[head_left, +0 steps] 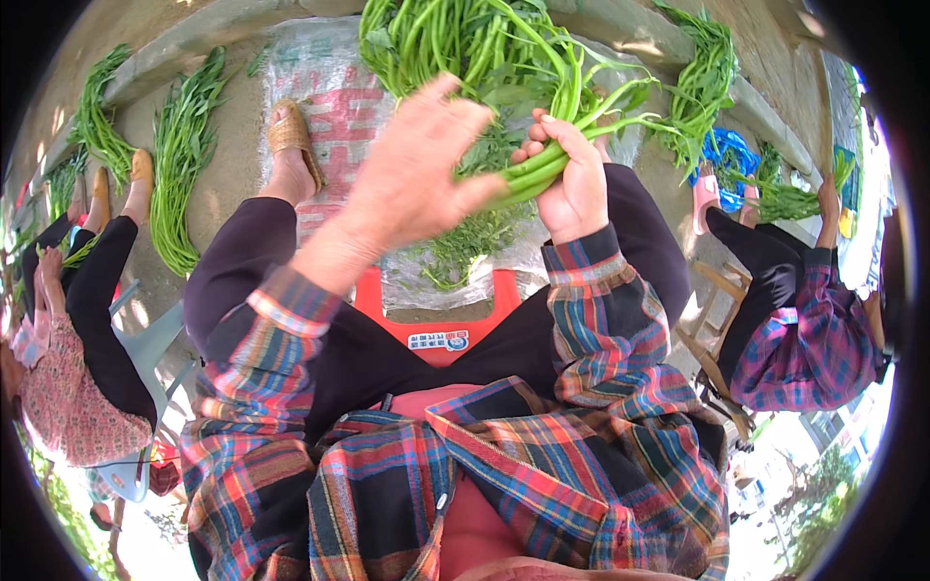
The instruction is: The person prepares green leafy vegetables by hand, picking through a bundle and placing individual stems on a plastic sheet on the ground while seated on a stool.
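My right hand (573,179) is closed around a small bunch of long green stems with thin leaves, like water spinach (535,176). Their cut ends point left, toward my left hand. Slightly blurred, my left hand (417,160) is held out flat with its fingers apart. Its thumb reaches to the ends of the bunch; whether it touches them I cannot tell. Just beyond both hands lies a large heap of the same greens (446,44). Below the hands, loose leaves and trimmings (455,252) are scattered on a printed plastic sheet (334,73).
A red plastic stool (426,334) shows between my legs. Long bundles of greens (184,160) lie on the ground at left, and more greens (705,82) at right. People sit on both sides, on chairs (717,290). A blue plastic bag (727,155) lies at the right.
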`<state>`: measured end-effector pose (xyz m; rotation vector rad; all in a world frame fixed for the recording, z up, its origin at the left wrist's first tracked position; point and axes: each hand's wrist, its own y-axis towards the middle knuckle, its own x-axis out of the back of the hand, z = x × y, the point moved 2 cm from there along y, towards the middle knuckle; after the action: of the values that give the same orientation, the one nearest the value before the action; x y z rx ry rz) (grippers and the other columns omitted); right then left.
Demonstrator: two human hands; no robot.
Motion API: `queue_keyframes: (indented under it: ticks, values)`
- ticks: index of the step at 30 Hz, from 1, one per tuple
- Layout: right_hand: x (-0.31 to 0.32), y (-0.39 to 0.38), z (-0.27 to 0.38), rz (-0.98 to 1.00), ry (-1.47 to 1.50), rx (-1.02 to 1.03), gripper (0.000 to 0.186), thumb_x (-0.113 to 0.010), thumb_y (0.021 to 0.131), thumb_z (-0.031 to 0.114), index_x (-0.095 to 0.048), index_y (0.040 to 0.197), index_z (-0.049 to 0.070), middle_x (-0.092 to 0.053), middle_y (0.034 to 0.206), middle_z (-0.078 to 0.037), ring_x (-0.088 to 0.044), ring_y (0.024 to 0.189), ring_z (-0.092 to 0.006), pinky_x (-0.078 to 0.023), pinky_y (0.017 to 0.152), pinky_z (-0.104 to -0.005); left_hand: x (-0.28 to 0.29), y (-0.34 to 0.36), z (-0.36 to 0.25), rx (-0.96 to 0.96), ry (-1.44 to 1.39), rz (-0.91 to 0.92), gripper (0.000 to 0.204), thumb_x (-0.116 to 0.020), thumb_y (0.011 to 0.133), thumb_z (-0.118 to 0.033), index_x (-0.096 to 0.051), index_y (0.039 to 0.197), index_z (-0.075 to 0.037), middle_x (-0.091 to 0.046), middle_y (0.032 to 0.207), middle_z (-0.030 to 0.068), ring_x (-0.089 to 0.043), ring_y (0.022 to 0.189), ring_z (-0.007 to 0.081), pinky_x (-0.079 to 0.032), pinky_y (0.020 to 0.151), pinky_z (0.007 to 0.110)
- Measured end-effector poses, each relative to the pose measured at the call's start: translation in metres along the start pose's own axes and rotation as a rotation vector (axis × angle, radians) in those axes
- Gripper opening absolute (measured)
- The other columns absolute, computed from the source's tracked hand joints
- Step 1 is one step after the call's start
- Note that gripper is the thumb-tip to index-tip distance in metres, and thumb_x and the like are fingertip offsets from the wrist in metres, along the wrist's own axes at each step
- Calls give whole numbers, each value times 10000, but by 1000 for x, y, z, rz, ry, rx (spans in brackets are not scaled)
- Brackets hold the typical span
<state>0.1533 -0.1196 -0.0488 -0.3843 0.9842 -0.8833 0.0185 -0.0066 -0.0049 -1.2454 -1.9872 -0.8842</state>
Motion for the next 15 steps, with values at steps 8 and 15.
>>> queue_keyframes:
  ticks: [8, 15]
  values:
    - [-12, -7, -4, 120, -44, 55, 202, -547, 830, 55, -501, 1016, -8, -487, 680, -25, -483, 579, -124, -458, 584, -303, -37, -11, -12, 375, -552, 573, 829, -704, 652, -371, -339, 1286, 18, -583, 1023, 229, -574, 921, 389, -460, 817, 415]
    - [-20, -13, -4, 239, -60, 63, 205, -518, 848, 75, -492, 1038, 1, -445, 704, -14, -438, 598, -113, -403, 611, -291, -15, -18, -21, 280, 81, 584, 710, -690, 693, -446, -422, 1219, -52, -566, 964, 146, -578, 924, 310, -498, 724, 414]
